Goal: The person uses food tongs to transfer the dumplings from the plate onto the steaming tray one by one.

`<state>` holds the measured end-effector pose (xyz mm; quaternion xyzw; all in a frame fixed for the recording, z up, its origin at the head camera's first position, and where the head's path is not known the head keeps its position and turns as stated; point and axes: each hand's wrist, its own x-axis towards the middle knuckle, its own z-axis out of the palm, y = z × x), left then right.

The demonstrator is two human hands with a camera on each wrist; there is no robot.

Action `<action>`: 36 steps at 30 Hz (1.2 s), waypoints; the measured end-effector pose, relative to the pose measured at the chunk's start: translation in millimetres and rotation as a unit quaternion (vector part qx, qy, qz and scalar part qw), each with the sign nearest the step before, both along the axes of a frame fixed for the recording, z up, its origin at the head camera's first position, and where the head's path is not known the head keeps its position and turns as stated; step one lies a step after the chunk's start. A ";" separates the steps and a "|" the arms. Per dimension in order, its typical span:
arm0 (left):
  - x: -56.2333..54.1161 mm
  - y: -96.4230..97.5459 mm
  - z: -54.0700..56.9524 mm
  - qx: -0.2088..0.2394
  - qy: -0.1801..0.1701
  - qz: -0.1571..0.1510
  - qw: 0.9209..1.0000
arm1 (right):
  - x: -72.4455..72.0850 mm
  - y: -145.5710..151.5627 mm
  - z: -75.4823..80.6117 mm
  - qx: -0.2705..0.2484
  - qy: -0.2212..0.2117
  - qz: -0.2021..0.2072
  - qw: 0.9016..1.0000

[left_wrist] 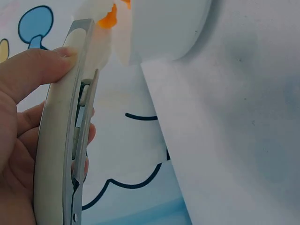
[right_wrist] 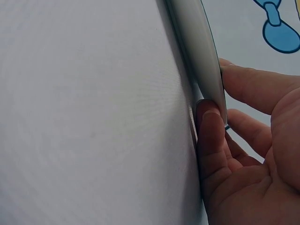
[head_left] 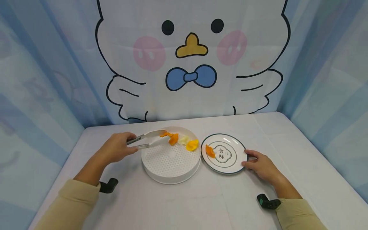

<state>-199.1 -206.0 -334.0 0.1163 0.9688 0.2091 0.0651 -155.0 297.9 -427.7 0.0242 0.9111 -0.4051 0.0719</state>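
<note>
My left hand [head_left: 117, 148] grips a pair of metal tongs [left_wrist: 61, 126] with pale handles. Their tips reach over a round white perforated tray [head_left: 169, 164], beside a crumpled orange piece [head_left: 173, 139]; whether they touch it I cannot tell. A cream piece [head_left: 183, 140] and a yellow piece [head_left: 192, 145] lie to its right in the tray. With thumb and fingers, my right hand [head_left: 263, 166] pinches the right rim of a white plate [head_left: 234, 150] that has a dark edge line. Another orange piece [head_left: 210, 151] lies on the plate's left side.
Tray and plate stand side by side, nearly touching, on a white-covered table [head_left: 201, 201]. A curtain with a cartoon bird [head_left: 191, 95] hangs behind the table, and blue curtains [head_left: 34, 95] hang at both sides.
</note>
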 end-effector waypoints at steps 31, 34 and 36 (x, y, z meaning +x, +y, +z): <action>1.3 42.2 8.2 -0.025 0.017 -0.024 0.999 | -1.1 1.4 -4.3 -0.011 0.000 0.002 1.000; -0.3 48.9 8.6 -0.025 0.019 -0.040 0.999 | -1.4 1.7 -3.8 -0.007 0.001 0.002 1.000; -1.5 53.4 8.2 -0.021 0.016 -0.050 0.998 | -1.4 1.8 -3.1 -0.002 0.002 0.002 1.000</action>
